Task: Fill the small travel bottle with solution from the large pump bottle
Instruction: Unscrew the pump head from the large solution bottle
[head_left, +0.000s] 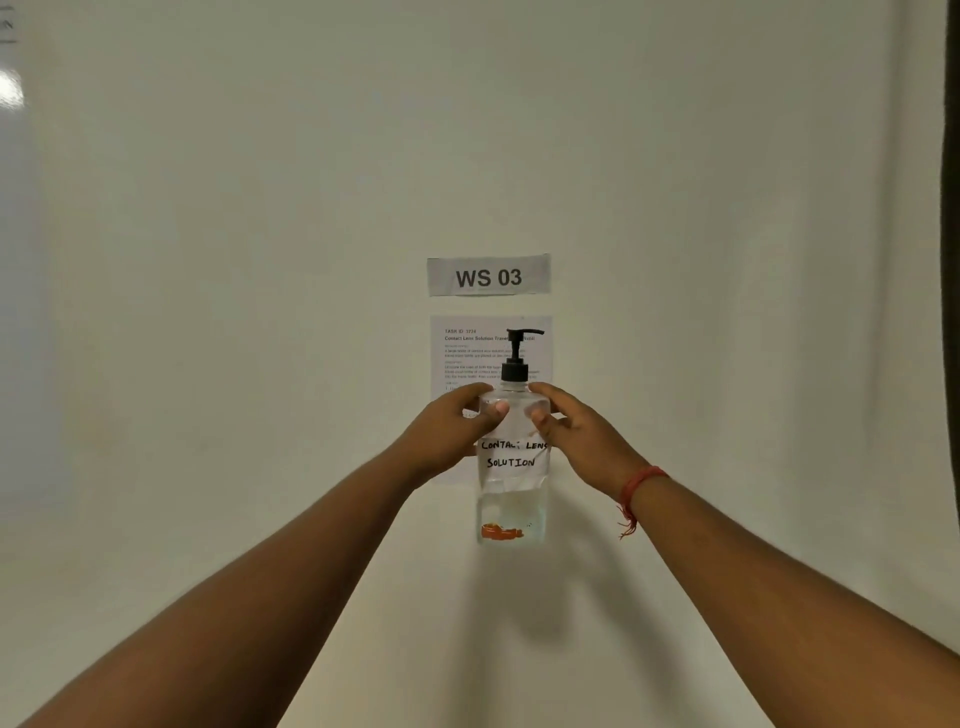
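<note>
While both arms reach far out in front, the two hands hold one thing between them — the large pump bottle (511, 467). It stands straight up in the middle of the head view, with its bottom on the pale worktop (208, 597) near the wall.

The left hand (451, 434) curls round the left side of the bottle near the top, and its thumb presses on the front. The right hand (576, 434) curls round the right side in the same way, thumb on the front too. A red thread band (640, 486) is tied on the right wrist, with loose ends hanging down.

The bottle is see-through. It has a black pump top (517, 356) with the spout pointing right. A white label on it says "CONTACT LENS SOLUTION" in hand-written letters. Clear liquid fills only the low part, and something orange shows near the bottom — I cannot tell what.

On the wall behind are a sign (488, 276) saying "WS 03" and a printed sheet (462, 353) under it, partly hidden by the bottle.
</note>
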